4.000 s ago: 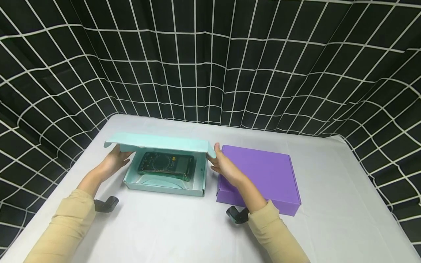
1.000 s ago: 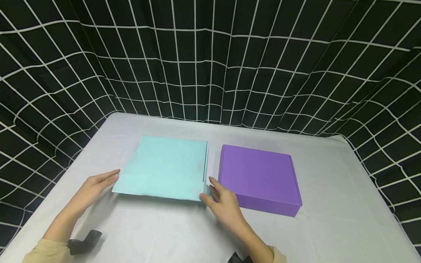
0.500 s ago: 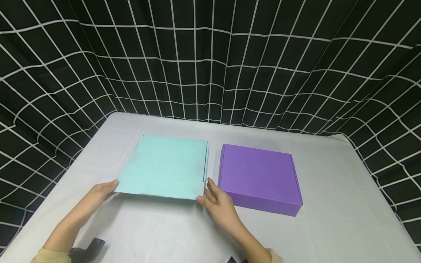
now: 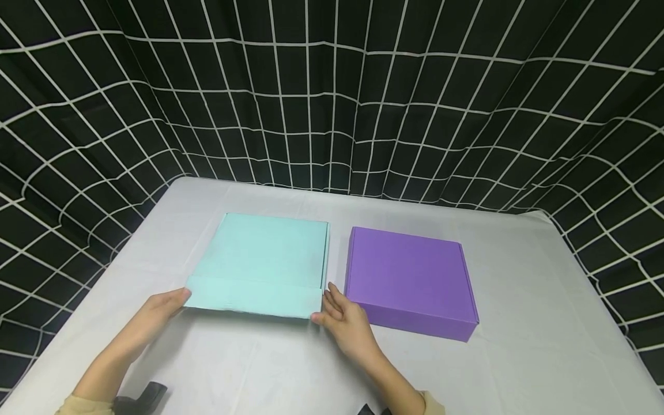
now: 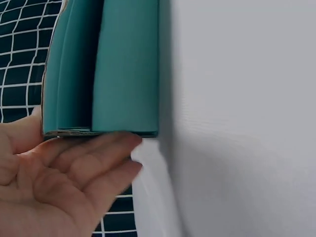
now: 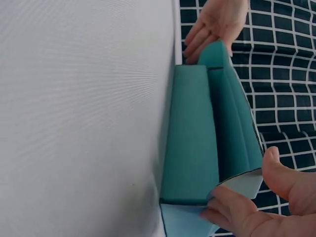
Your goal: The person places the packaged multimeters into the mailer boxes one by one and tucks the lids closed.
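Note:
A teal cardboard box (image 4: 264,251) lies on the white table, its lid lowered over the tray and its front flap (image 4: 254,297) sticking out towards me. My left hand (image 4: 158,314) holds the flap's left corner, thumb on the edge; in the left wrist view the fingers (image 5: 106,155) lie along the end of the box. At the flap's right corner, my right hand (image 4: 350,331) has its thumb on the front edge and its fingers against the side tab (image 6: 244,183). The right wrist view shows a gap between flap and front wall (image 6: 190,138). The box's inside is hidden.
Close to the right of the teal box sits a shut purple box (image 4: 410,282). White cloth covers the table (image 4: 534,323). A black curtain with white grid lines (image 4: 332,98) hangs behind and at both sides. Dark wrist mounts (image 4: 142,397) show below the hands.
Four seconds ago the lid stood raised over a multimeter in the tray; now it lies lowered. My left thumb has come onto the flap's corner within the last second. The purple box stayed put.

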`<action>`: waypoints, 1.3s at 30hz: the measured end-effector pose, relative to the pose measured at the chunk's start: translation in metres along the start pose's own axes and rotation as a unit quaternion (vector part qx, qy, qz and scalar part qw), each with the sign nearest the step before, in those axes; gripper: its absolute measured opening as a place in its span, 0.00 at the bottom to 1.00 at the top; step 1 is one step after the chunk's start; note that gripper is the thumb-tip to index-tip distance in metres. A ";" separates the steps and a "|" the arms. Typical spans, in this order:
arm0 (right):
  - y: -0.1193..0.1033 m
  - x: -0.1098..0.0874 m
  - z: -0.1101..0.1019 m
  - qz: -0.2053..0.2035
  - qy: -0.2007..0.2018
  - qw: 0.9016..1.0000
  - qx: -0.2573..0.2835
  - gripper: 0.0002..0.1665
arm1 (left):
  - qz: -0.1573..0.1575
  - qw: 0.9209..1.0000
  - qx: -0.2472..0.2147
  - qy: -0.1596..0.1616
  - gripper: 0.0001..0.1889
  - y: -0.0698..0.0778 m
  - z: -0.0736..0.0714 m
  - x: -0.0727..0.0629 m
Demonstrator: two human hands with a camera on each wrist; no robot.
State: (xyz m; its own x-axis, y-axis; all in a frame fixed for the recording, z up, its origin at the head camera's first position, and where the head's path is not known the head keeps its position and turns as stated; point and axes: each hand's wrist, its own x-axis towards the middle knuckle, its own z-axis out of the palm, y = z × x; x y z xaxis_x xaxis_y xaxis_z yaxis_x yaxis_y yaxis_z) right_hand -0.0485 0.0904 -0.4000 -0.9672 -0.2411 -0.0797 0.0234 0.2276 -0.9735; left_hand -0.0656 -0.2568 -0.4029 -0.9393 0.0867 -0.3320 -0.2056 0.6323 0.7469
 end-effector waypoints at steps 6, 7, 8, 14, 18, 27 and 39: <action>0.004 0.000 0.002 -0.009 0.018 1.000 -0.021 0.44 | 0.023 0.999 -0.014 0.021 0.35 -0.004 0.001 -0.002; 0.004 0.000 0.003 -0.010 0.019 0.999 -0.024 0.43 | 0.023 0.999 -0.017 0.022 0.35 -0.005 0.001 -0.002; 0.004 0.000 0.003 -0.011 0.021 0.999 -0.026 0.43 | 0.022 0.999 -0.019 0.023 0.35 -0.006 0.000 -0.002; 0.006 0.000 0.006 -0.009 0.032 0.999 -0.041 0.44 | 0.022 0.999 -0.033 0.018 0.35 -0.011 -0.002 0.003; 0.008 0.001 0.008 0.000 0.030 0.998 -0.054 0.45 | 0.019 0.999 -0.024 0.024 0.36 -0.016 -0.003 0.008; 0.008 0.003 0.014 0.002 0.062 0.998 -0.001 0.38 | 0.054 0.995 -0.085 -0.014 0.36 -0.022 -0.016 0.018; 0.000 0.014 0.022 0.042 0.073 0.996 -0.011 0.33 | 0.088 0.984 -0.151 -0.023 0.38 -0.020 -0.015 0.031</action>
State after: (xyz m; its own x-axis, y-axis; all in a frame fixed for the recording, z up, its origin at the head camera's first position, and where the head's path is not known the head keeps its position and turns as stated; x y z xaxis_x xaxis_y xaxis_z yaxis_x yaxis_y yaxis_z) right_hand -0.0566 0.0666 -0.4056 -0.9887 -0.0809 -0.1262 0.1010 0.2623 -0.9597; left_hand -0.0950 -0.2785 -0.4194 -0.9556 0.2143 -0.2023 -0.1192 0.3466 0.9304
